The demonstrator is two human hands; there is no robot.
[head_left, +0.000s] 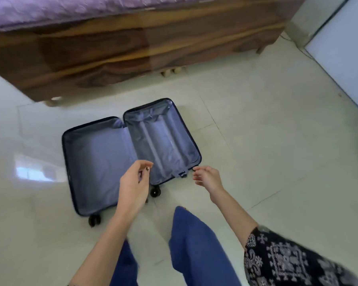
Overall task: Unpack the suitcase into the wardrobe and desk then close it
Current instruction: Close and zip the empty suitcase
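A dark blue hard-shell suitcase (103,153) lies flat and wide open on the floor, its two halves side by side. Both show only grey-blue lining, with nothing inside. A strap buckle (181,174) hangs at the near edge of the right half. Black wheels (155,191) point toward me. My left hand (133,182) hovers over the near edge between the halves, fingers loosely curled and holding nothing. My right hand (208,178) hovers just off the suitcase's near right corner, fingers relaxed and also holding nothing.
A wooden bed frame (132,50) with a purple cover (70,9) runs across the back. A white panel (343,58) stands at the right. Glossy pale floor tiles (267,141) surround the suitcase. My blue trouser legs (198,244) are in the foreground.
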